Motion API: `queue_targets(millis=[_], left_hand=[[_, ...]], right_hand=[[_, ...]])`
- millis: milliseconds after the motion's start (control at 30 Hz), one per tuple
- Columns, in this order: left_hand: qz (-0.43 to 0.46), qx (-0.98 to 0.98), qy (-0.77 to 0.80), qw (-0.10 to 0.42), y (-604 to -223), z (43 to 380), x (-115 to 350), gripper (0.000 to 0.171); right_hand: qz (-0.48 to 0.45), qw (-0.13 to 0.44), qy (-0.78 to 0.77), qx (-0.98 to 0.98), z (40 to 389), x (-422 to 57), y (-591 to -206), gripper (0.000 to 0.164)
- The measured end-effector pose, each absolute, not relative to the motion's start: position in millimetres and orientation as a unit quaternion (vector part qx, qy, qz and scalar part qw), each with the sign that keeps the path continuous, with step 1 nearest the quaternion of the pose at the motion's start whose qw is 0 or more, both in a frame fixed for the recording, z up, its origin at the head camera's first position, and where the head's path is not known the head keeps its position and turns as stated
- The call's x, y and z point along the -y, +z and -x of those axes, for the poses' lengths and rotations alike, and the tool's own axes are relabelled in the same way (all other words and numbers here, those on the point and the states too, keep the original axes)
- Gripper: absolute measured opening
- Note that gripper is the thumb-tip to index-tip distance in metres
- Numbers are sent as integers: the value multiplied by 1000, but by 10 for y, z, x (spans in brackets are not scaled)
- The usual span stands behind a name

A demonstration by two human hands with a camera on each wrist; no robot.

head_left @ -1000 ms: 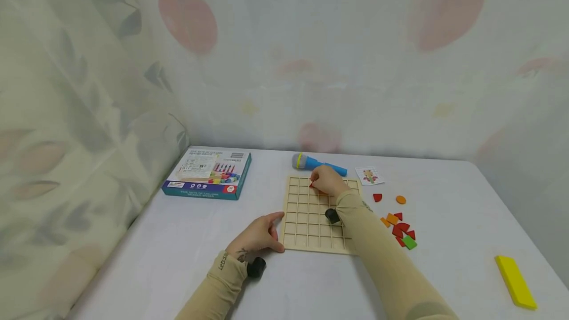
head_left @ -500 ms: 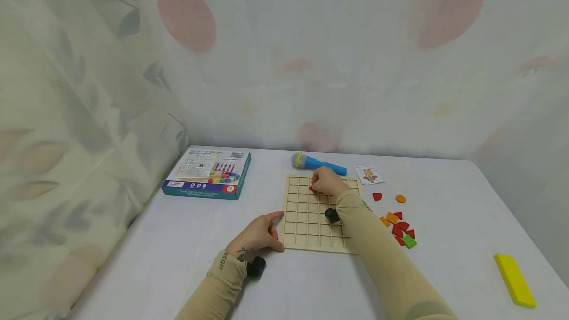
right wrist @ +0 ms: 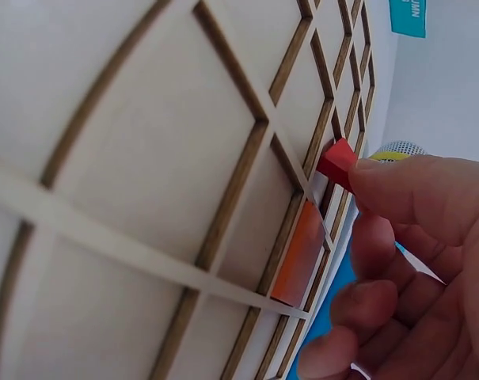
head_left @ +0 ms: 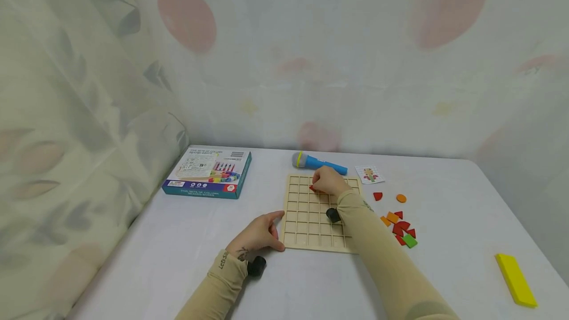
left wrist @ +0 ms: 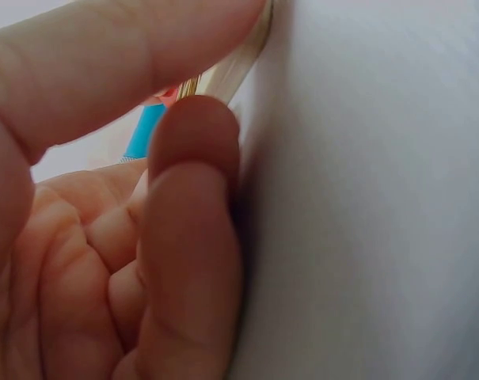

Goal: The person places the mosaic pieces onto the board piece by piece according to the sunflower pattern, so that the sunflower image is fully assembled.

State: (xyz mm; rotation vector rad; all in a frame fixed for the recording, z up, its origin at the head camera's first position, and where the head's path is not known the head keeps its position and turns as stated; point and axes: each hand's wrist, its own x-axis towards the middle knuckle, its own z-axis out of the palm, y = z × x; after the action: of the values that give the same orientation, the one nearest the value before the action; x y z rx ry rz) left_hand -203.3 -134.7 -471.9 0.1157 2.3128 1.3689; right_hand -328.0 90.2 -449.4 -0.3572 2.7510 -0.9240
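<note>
My right hand pinches a small red wooden piece between thumb and finger, over the upper part of the wooden grid board. In the right wrist view, an orange piece lies in a cell close to the red one. My left hand rests at the board's left side, its thumb at the lower corner and a finger on the edge higher up. In the left wrist view, the fingers of that hand hide most of the board.
Behind the board lies a blue toy microphone, with a picture card beside it. Right of the board are a red piece, an orange disc and a pile of several pieces. A box sits back left; a yellow block lies far right.
My right hand has shifted very slightly, and the red piece has come a little nearer along the board. The left hand stays in place.
</note>
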Motion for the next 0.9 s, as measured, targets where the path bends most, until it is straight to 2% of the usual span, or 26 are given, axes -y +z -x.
queue_targets(millis=[900], left_hand=[[-43, -839, 494, 224, -4699, 2023, 1351, 93]], right_hand=[[117, 111, -269, -950, 3310, -896, -4511, 9]])
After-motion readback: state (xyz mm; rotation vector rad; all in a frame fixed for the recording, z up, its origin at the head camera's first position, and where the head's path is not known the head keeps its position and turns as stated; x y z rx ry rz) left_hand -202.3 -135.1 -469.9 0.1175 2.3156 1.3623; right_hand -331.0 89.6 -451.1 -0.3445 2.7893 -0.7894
